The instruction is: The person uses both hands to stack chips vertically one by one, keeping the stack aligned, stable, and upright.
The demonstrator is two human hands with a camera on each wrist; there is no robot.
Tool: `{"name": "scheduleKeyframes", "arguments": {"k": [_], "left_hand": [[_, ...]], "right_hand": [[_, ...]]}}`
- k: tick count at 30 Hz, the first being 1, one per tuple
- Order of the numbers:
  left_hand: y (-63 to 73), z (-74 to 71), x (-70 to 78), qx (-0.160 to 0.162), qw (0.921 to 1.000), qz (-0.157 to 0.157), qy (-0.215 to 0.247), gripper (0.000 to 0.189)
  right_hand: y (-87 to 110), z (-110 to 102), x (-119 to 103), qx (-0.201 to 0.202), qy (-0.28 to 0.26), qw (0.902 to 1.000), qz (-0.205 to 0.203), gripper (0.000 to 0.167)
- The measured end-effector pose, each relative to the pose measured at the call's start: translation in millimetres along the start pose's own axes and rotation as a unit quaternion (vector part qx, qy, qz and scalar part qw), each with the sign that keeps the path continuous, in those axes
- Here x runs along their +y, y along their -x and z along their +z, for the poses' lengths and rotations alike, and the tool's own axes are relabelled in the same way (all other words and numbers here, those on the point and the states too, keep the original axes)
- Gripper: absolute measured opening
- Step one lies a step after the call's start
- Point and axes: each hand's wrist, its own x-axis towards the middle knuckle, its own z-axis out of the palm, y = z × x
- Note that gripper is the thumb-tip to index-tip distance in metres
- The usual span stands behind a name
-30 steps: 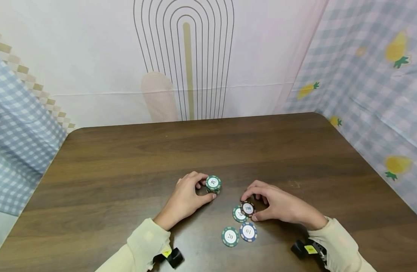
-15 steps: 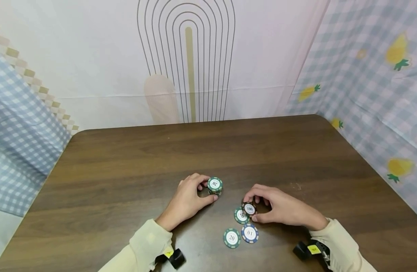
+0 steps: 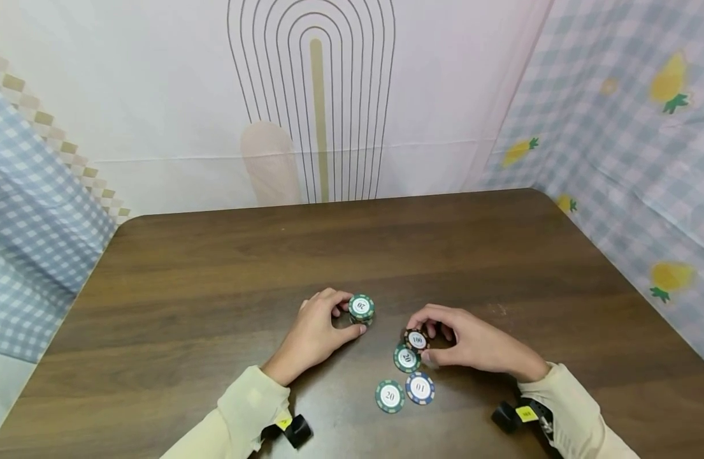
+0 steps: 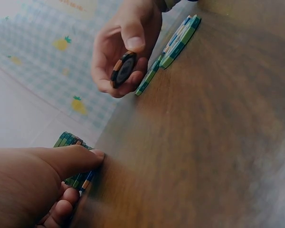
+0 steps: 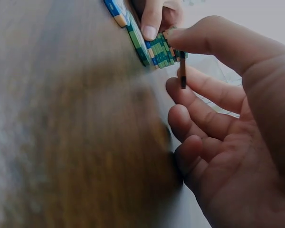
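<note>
My left hand (image 3: 314,331) holds a stack of poker chips (image 3: 361,307) on the table, thumb on the near side and fingers behind. A green chip marked 20 tops the stack. In the right wrist view the stack (image 5: 162,51) shows mostly green edges, with some blue and orange. To the right, my right hand (image 3: 472,338) pinches a black poker chip (image 3: 417,340) marked 100 between thumb and fingers. The left wrist view shows this black chip (image 4: 123,70) tilted and raised off the tabletop. From the head it overlaps a green chip (image 3: 406,359) lying flat.
Nearer the person, a blue chip (image 3: 420,389) and another green chip (image 3: 390,396) lie flat side by side. The brown wooden table (image 3: 271,255) reaches back to a white patterned cloth (image 3: 443,95). Checked cloths hang at both sides.
My right hand has lifted the black chip off the green chip and shifted it slightly away from the person, uncovering more of the green one. My left hand stays at the stack.
</note>
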Motion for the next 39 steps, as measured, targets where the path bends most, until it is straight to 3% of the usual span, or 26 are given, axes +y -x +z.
{"name": "scheduleKeyframes", "arguments": {"k": [14, 25, 39], "left_hand": [[-0.8, 1.5, 2.0, -0.002, 1.0, 0.0, 0.001, 0.045], [-0.6, 0.8, 1.3, 0.004, 1.0, -0.003, -0.004, 0.043], [-2.0, 0.5, 0.1, 0.002, 1.0, -0.002, -0.007, 0.041]], "right_hand": [[-6.7, -2.4, -12.4, 0.066, 0.002, 0.9974, 0.03, 0.033], [-29.2, -5.8, -28.7, 0.07, 0.002, 0.9974, 0.02, 0.031], [-52.7, 4.4, -30.1, 0.089, 0.029, 0.9956, 0.005, 0.034]]}}
